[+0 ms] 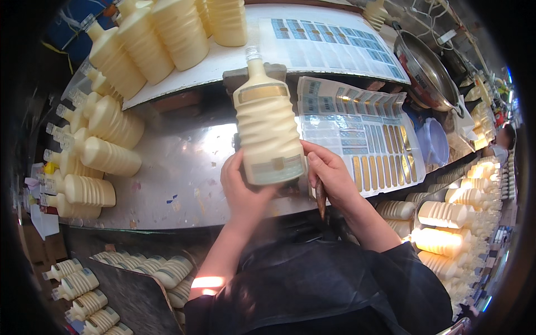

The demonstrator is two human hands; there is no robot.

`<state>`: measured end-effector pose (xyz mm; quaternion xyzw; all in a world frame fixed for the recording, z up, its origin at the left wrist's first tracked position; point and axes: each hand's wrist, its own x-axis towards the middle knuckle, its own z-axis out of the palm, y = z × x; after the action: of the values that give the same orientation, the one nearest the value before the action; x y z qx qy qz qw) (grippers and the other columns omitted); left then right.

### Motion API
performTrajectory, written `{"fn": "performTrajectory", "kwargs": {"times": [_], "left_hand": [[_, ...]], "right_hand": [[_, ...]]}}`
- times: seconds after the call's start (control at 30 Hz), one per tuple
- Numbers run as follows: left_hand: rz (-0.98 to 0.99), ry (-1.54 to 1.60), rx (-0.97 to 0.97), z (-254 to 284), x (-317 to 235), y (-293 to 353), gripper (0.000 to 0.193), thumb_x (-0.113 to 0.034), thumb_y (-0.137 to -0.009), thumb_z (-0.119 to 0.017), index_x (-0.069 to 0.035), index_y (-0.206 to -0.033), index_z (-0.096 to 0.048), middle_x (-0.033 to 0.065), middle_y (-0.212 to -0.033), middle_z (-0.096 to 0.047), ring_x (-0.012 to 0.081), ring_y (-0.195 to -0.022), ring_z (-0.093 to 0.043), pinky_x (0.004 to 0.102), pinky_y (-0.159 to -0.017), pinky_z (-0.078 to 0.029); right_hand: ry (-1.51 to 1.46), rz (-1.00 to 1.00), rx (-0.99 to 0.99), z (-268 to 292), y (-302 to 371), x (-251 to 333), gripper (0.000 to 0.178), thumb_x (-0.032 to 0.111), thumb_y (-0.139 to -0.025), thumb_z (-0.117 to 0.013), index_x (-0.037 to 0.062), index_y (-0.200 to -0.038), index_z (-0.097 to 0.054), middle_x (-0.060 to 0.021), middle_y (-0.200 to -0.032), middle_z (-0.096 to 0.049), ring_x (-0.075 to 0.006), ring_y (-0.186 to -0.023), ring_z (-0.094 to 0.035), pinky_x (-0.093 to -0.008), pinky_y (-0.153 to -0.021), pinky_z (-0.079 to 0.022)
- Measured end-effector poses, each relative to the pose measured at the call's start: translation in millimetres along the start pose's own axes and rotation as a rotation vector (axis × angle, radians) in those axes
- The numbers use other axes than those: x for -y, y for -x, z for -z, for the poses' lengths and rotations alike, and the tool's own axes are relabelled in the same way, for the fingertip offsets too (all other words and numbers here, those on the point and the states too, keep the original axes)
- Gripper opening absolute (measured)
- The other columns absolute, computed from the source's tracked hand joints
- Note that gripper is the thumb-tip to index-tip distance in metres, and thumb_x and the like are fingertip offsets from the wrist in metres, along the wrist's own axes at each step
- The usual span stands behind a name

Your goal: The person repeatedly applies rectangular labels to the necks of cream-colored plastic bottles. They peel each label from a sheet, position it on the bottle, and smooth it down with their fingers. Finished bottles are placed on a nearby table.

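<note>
A cream bottle (267, 125) with wavy ridges and a clear neck lies with its neck pointing away from me. Its shoulder carries a gold label (262, 93), and a pale grey-green label (276, 166) crosses its lower end. My left hand (244, 187) is closed round the lower left side, somewhat blurred. From the right, my right hand (334, 172) touches the bottle's edge while gripping a thin, pointed brown tool (320, 200); the fingers hide its upper part. Behind the bottle's shoulder is a grey block-like support (277, 71).
Sheets of gold and blue labels (363, 131) lie right of the bottle; another label sheet (335, 42) is on the white shelf. Cream bottles lie at left (111, 155) and right (441, 214), others stand on the shelf (178, 33). A metal pan (427, 70) and a lilac basin (434, 142) sit right.
</note>
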<state>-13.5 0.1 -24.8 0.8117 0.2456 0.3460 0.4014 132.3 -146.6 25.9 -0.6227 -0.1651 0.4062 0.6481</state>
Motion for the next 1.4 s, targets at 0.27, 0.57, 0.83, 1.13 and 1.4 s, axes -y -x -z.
{"fn": "performTrajectory", "kwargs": {"times": [0.27,0.57,0.83,1.13,1.4], "left_hand": [[0.226,0.426,0.097,-4,22,8,0.09,-0.026,-0.08,-0.089,-0.001,-0.15,-0.039,0.0105,-0.145,-0.049,0.0231,-0.134,-0.049,0.038,-0.113,-0.041],[0.334,0.623,0.112,0,-3,-1,0.078,-0.012,-0.085,-0.082,-0.001,-0.15,-0.039,0.0131,-0.145,-0.048,0.0235,-0.134,-0.049,0.0393,-0.112,-0.043],[0.087,0.07,0.042,6,-3,3,0.089,-0.014,-0.074,-0.087,0.0,-0.147,-0.038,0.0146,-0.144,-0.047,0.0261,-0.135,-0.045,0.0434,-0.115,-0.036],[0.305,0.544,0.036,3,-8,-5,0.063,-0.024,-0.096,-0.066,0.003,-0.144,-0.033,0.0185,-0.142,-0.041,0.0271,-0.135,-0.04,0.0434,-0.116,-0.031],[0.383,0.572,-0.003,-3,-20,-8,0.061,-0.027,-0.099,-0.068,0.001,-0.14,-0.033,0.0209,-0.142,-0.042,0.0263,-0.133,-0.043,0.0412,-0.114,-0.034]], "right_hand": [[0.057,-0.056,0.049,10,8,11,0.041,0.01,-0.101,-0.05,0.0059,-0.141,-0.062,-0.0031,-0.105,-0.067,-0.006,-0.077,-0.06,-0.0227,-0.067,-0.051],[0.14,0.13,0.074,5,6,15,0.043,0.005,-0.1,-0.049,0.0039,-0.142,-0.061,-0.0023,-0.128,-0.059,-0.0051,-0.068,-0.052,-0.0205,-0.062,-0.046],[0.04,0.028,0.05,6,-3,-2,0.042,0.018,-0.104,-0.054,0.0047,-0.144,-0.059,0.0015,-0.093,-0.064,-0.0033,-0.069,-0.049,-0.0191,-0.061,-0.042],[0.074,0.106,-0.021,-9,-10,-18,0.049,0.021,-0.099,-0.068,-0.003,-0.138,-0.051,-0.0127,-0.12,-0.067,-0.0131,-0.089,-0.067,-0.0298,-0.082,-0.055],[0.16,0.081,-0.071,-12,-9,-10,0.051,0.021,-0.094,-0.073,-0.0036,-0.135,-0.054,-0.0166,-0.119,-0.069,-0.0169,-0.091,-0.071,-0.0326,-0.085,-0.056]]}}
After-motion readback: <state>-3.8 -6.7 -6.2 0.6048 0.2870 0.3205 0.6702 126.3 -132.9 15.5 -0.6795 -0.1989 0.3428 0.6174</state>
